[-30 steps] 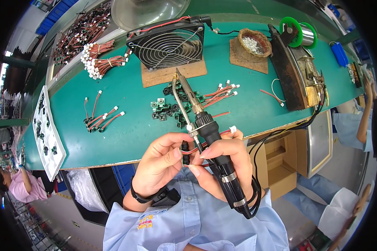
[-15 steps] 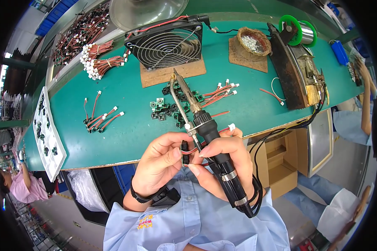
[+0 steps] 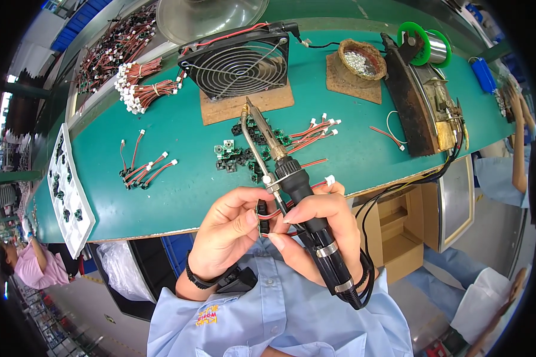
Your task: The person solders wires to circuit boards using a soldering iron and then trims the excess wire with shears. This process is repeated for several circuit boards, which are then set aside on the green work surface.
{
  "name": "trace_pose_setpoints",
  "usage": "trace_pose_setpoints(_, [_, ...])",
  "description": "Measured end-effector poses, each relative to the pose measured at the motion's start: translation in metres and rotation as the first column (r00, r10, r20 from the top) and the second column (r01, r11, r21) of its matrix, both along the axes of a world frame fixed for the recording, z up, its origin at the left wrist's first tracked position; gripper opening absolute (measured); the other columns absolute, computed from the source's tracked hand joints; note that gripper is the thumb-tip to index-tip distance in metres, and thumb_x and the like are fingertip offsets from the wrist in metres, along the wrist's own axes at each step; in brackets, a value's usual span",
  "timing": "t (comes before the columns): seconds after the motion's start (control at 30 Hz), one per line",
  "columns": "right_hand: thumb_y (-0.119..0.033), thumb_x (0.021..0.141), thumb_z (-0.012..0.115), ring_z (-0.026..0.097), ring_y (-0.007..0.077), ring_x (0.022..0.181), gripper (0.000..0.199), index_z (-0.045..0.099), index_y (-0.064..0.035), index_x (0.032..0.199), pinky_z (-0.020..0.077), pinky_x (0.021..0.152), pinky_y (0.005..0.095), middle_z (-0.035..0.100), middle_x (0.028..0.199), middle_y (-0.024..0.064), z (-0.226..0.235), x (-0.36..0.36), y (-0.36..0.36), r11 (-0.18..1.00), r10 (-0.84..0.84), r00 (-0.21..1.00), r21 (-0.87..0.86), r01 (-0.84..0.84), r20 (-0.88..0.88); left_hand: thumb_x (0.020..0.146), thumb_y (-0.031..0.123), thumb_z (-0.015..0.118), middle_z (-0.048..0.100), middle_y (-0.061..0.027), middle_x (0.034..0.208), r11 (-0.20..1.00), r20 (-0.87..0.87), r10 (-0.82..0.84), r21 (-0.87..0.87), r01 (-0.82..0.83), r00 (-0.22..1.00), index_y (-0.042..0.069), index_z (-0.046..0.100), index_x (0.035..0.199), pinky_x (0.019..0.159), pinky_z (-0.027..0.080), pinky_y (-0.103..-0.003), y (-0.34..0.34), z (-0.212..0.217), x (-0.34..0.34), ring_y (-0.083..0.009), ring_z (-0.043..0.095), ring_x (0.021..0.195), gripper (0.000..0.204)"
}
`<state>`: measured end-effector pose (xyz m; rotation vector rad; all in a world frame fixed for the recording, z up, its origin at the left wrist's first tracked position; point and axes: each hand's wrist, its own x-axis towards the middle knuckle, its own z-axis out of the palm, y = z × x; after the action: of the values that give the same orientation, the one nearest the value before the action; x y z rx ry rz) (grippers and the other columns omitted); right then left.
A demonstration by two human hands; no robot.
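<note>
Head camera, looking down: nearest to us, at the lower edge, is our light blue shirt point(image 3: 280, 315), and just above it our two hands meet in front of the chest. Our left hand point(image 3: 229, 229), a dark band at its wrist, has its fingers point(image 3: 249, 219) pinched together on a small black component point(image 3: 262, 209) with red leads. Our right hand point(image 3: 318, 229) has its fingers clamped around the black handle of a soldering iron point(image 3: 292, 178), whose metal shaft slants up and to the left over the counter; a thin metal tube runs beside the shaft. A white-ended red wire point(image 3: 327, 180) pokes out just above our right knuckles. The iron's black cable loops down past our right wrist.

Beyond the hands lies the green counter point(image 3: 178, 190). Near its front edge we see a cluster of small green and black parts point(image 3: 235, 156), a fan of red wires with white connectors point(image 3: 315, 132) to the right, and a few wired pieces point(image 3: 143, 169) to the left. A white tray of black parts point(image 3: 68, 190) sits at the far left end. Farther back a black fan with a wire grille point(image 3: 238, 65) stands on a brown board, beside bundled red wire harnesses point(image 3: 143, 92), a brown dish of solder scraps point(image 3: 362, 59) and a green solder spool point(image 3: 426, 44). Another person's arm point(image 3: 518, 149) shows at the right edge.
</note>
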<state>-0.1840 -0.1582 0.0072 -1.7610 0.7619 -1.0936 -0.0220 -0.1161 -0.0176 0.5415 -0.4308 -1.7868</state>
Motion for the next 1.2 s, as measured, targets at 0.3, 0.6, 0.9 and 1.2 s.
trace_pose_setpoints(0.3, [0.002,0.067,0.071,0.057,0.0096,0.072,0.040,0.046,-0.0113,0.096,0.0248,0.086,0.0338,0.064,0.075,-0.0011,-0.002,0.000,-0.001,1.000,-0.010,1.000,-0.012,0.010,0.007,0.089,0.013,0.055,0.055,-0.0103,0.110,1.000,0.003,-0.004,-0.015,0.004,1.000,-0.001,0.050,0.116,0.086,0.043,-0.032,0.000,-0.002,0.000,-0.0176,0.053,0.101,0.030])
trace_pose_setpoints(0.6, [0.001,0.068,0.071,0.056,0.0082,0.068,0.040,0.046,-0.0110,0.096,0.0253,0.086,0.0339,0.064,0.074,-0.0022,0.000,-0.001,-0.002,0.999,-0.010,1.000,-0.036,0.009,-0.021,0.090,0.013,0.054,0.055,-0.0107,0.112,1.000,-0.033,-0.015,-0.015,0.015,0.999,-0.002,0.050,0.115,0.087,0.043,-0.032,0.000,-0.002,0.000,-0.0184,0.053,0.103,0.029])
trace_pose_setpoints(0.9, [0.000,0.069,0.072,0.058,0.0091,0.069,0.040,0.046,-0.0106,0.096,0.0257,0.086,0.0337,0.064,0.075,-0.0010,-0.001,-0.001,-0.002,0.999,-0.005,1.000,-0.031,0.005,-0.018,0.090,0.014,0.054,0.056,-0.0106,0.108,1.000,0.049,-0.001,-0.006,0.001,0.999,-0.002,0.050,0.114,0.086,0.043,-0.031,0.000,0.000,-0.001,-0.0174,0.053,0.100,0.030])
trace_pose_setpoints(1.2, [0.007,0.068,0.070,0.060,0.0137,0.072,0.040,0.047,-0.0083,0.098,0.0404,0.075,0.0307,0.063,0.079,0.0042,-0.008,-0.005,0.002,0.997,-0.011,0.999,0.073,0.007,0.044,0.090,0.010,0.053,0.058,-0.0109,0.101,0.994,0.443,0.101,-0.075,-0.075,0.891,-0.002,0.048,0.111,0.083,0.042,-0.028,0.001,0.018,-0.002,-0.0149,0.054,0.092,0.024])
